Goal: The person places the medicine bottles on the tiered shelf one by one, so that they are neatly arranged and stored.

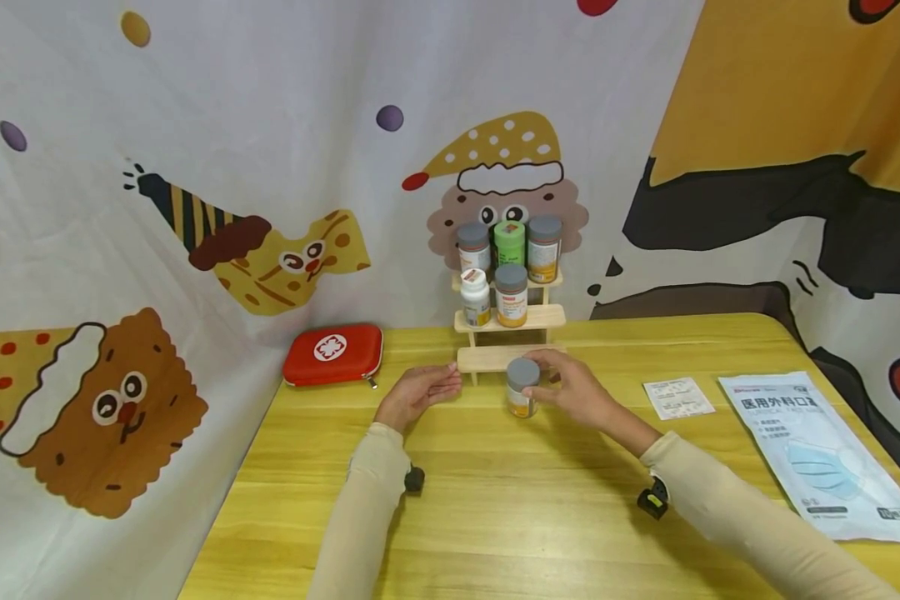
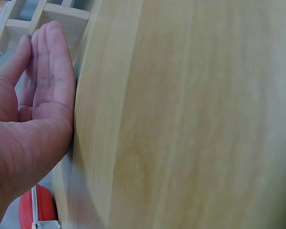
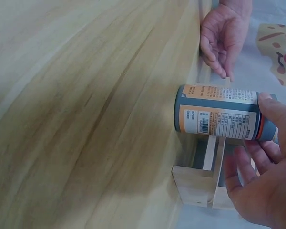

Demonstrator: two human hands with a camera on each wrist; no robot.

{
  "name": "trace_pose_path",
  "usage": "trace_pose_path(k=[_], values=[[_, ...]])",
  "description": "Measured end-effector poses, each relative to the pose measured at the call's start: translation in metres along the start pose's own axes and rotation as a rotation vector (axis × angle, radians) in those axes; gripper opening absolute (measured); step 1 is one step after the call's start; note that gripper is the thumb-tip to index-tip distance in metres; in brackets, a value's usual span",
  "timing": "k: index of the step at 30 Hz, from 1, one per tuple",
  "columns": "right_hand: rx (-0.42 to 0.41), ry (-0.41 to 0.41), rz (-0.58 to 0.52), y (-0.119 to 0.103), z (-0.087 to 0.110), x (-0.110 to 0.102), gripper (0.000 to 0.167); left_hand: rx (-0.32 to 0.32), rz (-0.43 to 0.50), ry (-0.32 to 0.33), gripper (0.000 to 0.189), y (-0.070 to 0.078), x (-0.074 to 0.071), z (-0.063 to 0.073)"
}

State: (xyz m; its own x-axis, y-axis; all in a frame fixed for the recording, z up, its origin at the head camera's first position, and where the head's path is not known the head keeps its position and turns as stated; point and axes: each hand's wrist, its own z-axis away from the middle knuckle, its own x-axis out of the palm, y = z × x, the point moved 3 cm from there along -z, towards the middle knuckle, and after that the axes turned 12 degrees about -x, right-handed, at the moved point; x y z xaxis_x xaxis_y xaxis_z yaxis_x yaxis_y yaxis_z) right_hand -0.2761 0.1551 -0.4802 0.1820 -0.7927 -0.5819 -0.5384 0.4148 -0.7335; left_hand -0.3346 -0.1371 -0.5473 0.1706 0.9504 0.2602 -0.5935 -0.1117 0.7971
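In front of a small tiered wooden rack, my right hand pinches a grey-capped pill bottle by its lid, thumb on one side and fingers on the other. The bottle is upright, and its orange and white printed label shows in the right wrist view. My left hand lies on its edge on the table, fingers nearly straight, fingertips right at the left end of the rack's lowest step. Higher up stand a white bottle, a green bottle and several grey-capped bottles.
A red zipped first-aid case lies at the table's back left. To the right are a small printed white packet and a large face-mask bag. A cartoon-printed cloth hangs behind the wooden table.
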Motion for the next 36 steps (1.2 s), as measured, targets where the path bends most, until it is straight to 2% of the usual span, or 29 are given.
trace_pose_path(k=[12,23,32,36], values=[[-0.018,-0.005,0.063,-0.004,-0.001,-0.004,0.052,0.018,0.009,0.001,0.027,0.001,0.0,0.001],[-0.056,-0.005,0.092,-0.021,-0.005,-0.025,0.049,0.008,-0.007,-0.006,0.031,0.004,0.0,0.002],[0.017,0.068,0.07,-0.03,-0.009,-0.053,0.06,0.01,-0.01,-0.003,0.028,0.004,0.0,0.003],[0.014,0.12,0.079,-0.031,-0.01,-0.064,0.061,-0.007,-0.007,-0.003,0.029,0.001,-0.001,0.002]])
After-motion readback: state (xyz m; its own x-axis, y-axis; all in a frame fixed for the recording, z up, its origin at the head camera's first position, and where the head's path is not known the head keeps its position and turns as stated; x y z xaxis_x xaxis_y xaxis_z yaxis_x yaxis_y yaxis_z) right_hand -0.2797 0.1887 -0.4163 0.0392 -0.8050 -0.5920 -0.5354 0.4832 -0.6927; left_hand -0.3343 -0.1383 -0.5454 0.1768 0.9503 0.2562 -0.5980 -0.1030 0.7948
